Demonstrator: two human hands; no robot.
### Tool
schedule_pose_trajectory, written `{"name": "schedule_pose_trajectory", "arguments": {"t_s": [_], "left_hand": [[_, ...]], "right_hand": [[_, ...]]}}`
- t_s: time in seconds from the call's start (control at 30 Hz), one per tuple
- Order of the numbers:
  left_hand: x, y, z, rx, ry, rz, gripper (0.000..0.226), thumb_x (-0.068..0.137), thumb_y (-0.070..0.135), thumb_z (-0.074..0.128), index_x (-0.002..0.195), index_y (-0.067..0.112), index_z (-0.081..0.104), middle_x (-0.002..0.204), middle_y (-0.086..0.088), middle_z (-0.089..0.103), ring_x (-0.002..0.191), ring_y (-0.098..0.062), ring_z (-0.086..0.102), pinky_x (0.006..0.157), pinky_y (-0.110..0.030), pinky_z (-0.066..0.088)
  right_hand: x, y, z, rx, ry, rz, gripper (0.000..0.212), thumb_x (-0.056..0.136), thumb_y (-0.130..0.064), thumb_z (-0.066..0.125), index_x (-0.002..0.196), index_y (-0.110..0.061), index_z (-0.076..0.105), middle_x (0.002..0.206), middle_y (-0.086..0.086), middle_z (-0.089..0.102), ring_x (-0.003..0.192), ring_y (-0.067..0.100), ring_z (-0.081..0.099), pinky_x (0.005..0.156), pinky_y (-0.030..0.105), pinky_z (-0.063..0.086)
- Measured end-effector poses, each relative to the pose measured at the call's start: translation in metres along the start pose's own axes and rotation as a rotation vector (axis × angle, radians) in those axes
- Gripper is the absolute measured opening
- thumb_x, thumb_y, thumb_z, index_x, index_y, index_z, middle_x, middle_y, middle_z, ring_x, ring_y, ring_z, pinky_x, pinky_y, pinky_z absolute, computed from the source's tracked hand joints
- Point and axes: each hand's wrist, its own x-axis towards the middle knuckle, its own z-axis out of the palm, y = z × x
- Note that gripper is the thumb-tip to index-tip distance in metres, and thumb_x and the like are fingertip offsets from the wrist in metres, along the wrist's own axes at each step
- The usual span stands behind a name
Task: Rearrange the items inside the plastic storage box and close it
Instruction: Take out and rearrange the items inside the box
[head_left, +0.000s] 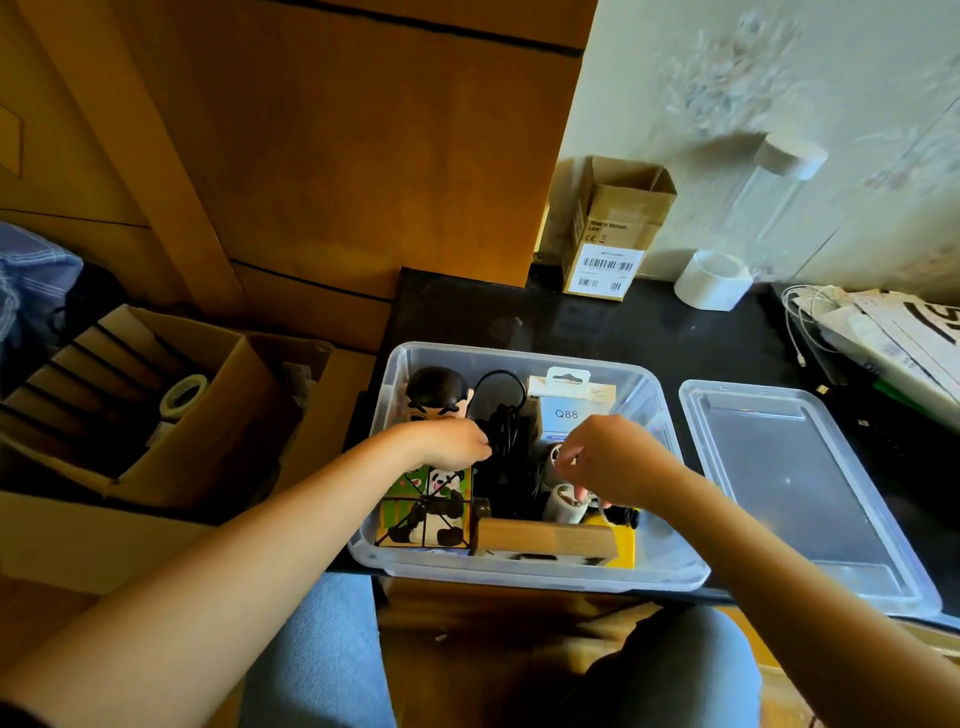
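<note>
The clear plastic storage box (400, 364) sits open at centre frame, its clear lid (795, 483) lying flat to the right. The left hand (452, 444) pinches the bundled black cable (506, 447). The right hand (618, 460) hovers with fingers curled above a small white cylinder (563, 506); whether it holds anything I cannot tell.

Blue-white packet (571, 410) in the plastic storage box (670, 561): reads "Q88". Small brown carton (608, 234) at the wall: "Made in Vietnam", CE mark, barcode label; digits too small to read.
</note>
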Motion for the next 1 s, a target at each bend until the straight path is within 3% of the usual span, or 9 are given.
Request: {"name": "schedule_pose_trajectory", "arguments": {"t_s": [0.1,0.17,0.3,0.37,0.5,0.67,0.73,0.87,1.0], "left_hand": [[-0.002,0.002,0.002,-0.009,0.006,0.012,0.032,0.103,0.024,0.034,0.071,0.029,0.034,0.073,0.004,0.042,0.052,-0.009,0.034,0.046,-0.018,0.029],[-0.004,0.001,0.003,-0.049,0.004,0.039,0.028,0.101,0.021,0.039,0.074,0.022,0.047,0.076,-0.004,0.046,0.060,-0.015,0.040,0.050,-0.023,0.029],[-0.008,0.004,0.004,-0.138,0.026,0.054,0.032,0.098,0.024,0.048,0.102,-0.001,0.067,0.096,-0.010,0.067,0.073,-0.020,0.056,0.067,-0.028,0.044],[-0.007,0.010,0.006,-0.190,0.034,0.045,0.031,0.098,0.021,0.047,0.106,-0.004,0.064,0.111,-0.013,0.068,0.087,-0.019,0.066,0.082,-0.030,0.050],[0.004,0.019,0.012,-0.209,0.122,0.064,0.026,0.098,0.017,0.045,0.078,0.004,0.056,0.107,-0.016,0.070,0.088,-0.021,0.069,0.092,-0.035,0.048],[0.017,0.024,0.019,-0.210,0.187,0.017,0.021,0.098,0.016,0.048,0.085,0.006,0.062,0.099,-0.013,0.071,0.086,-0.021,0.070,0.073,-0.029,0.053],[0.016,0.024,0.020,-0.198,0.178,0.005,0.018,0.097,0.015,0.049,0.092,0.005,0.063,0.100,-0.013,0.071,0.089,-0.023,0.069,0.071,-0.028,0.051],[0.009,0.026,0.017,-0.239,0.168,-0.005,0.023,0.097,0.012,0.048,0.114,0.002,0.059,0.106,-0.014,0.068,0.087,-0.022,0.066,0.072,-0.028,0.051],[0.004,0.025,0.009,-0.267,0.191,-0.039,0.026,0.092,0.003,0.051,0.116,-0.001,0.060,0.112,-0.018,0.066,0.099,-0.028,0.067,0.085,-0.033,0.054]], "right_hand": [[0.004,-0.004,0.007,-0.064,0.007,-0.026,0.023,0.087,-0.025,0.051,0.093,-0.019,0.073,0.095,0.002,0.069,0.077,0.016,0.059,0.067,0.025,0.052],[0.009,-0.009,0.010,-0.103,0.010,-0.056,0.020,0.087,-0.027,0.053,0.091,-0.021,0.072,0.095,0.002,0.068,0.078,0.017,0.058,0.065,0.026,0.049],[0.015,-0.013,0.002,-0.101,0.001,-0.089,0.020,0.087,-0.027,0.055,0.094,-0.021,0.073,0.096,0.002,0.069,0.084,0.018,0.062,0.073,0.029,0.054],[0.013,-0.005,-0.016,-0.026,0.003,-0.058,0.018,0.087,-0.024,0.056,0.089,-0.019,0.073,0.084,-0.004,0.069,0.067,0.009,0.064,0.064,0.020,0.052],[0.001,0.026,-0.043,0.091,0.024,0.080,0.013,0.088,-0.020,0.060,0.086,-0.016,0.072,0.067,-0.009,0.069,0.041,-0.002,0.059,0.047,0.008,0.042],[-0.003,0.030,-0.019,-0.031,-0.043,0.248,0.012,0.088,-0.010,0.054,0.089,-0.001,0.062,0.085,0.010,0.065,0.078,0.023,0.067,0.066,0.030,0.055],[-0.001,0.026,-0.009,-0.144,-0.071,0.211,0.013,0.090,-0.014,0.054,0.084,-0.003,0.058,0.087,0.009,0.063,0.078,0.022,0.061,0.066,0.025,0.050],[0.004,0.023,0.002,-0.212,-0.272,0.210,0.029,0.086,-0.026,0.064,0.107,-0.006,0.059,0.102,0.009,0.067,0.086,0.022,0.065,0.082,0.026,0.053],[0.003,0.022,-0.003,-0.285,-0.162,0.237,0.018,0.084,-0.021,0.062,0.096,-0.008,0.058,0.080,0.001,0.059,0.078,0.018,0.059,0.071,0.023,0.050]]}}
